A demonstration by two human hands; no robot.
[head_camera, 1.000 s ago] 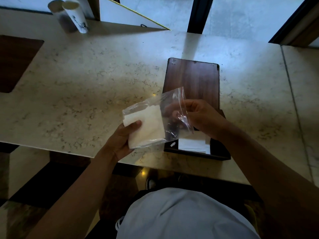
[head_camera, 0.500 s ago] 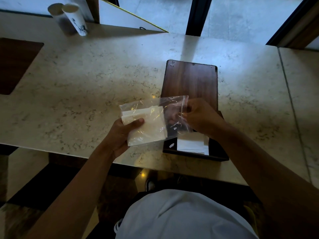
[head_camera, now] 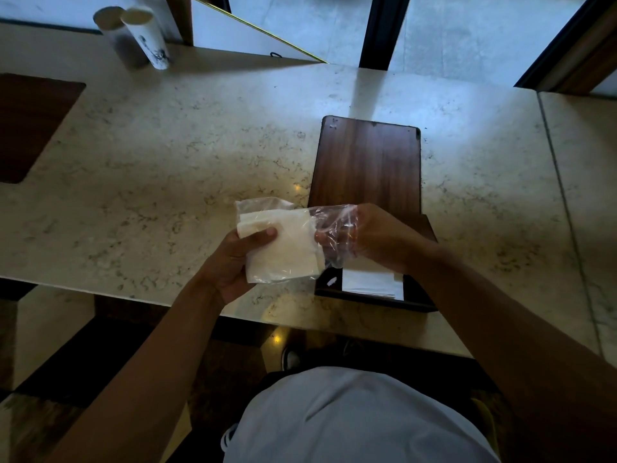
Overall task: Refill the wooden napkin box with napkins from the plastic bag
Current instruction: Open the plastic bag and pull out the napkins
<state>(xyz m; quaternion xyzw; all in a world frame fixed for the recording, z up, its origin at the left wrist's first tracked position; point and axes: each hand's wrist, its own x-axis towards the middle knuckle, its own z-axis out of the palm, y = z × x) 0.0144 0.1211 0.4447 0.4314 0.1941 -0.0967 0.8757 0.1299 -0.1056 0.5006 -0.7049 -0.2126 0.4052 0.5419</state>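
Note:
A clear plastic bag [head_camera: 263,208] with a stack of white napkins [head_camera: 290,248] inside is held above the marble counter's near edge. My left hand [head_camera: 233,262] grips the bag's closed left end, thumb on top of the napkins. My right hand [head_camera: 370,238] is pushed into the bag's open right end, its fingers inside the plastic and touching the napkin stack. Just behind and to the right stands the dark wooden napkin box [head_camera: 367,162], its lid swung back flat; white napkins [head_camera: 370,285] lie in its open tray near the counter edge.
The marble counter [head_camera: 167,162] spreads wide to the left. A white patterned cup [head_camera: 147,35] stands far left by a mirror. A dark inlaid panel [head_camera: 30,125] sits at the left edge. A seam [head_camera: 564,202] in the counter runs down the right side.
The bag has tilted flatter and lower. My right hand has slid further into its open end toward the napkins. My left hand keeps its grip.

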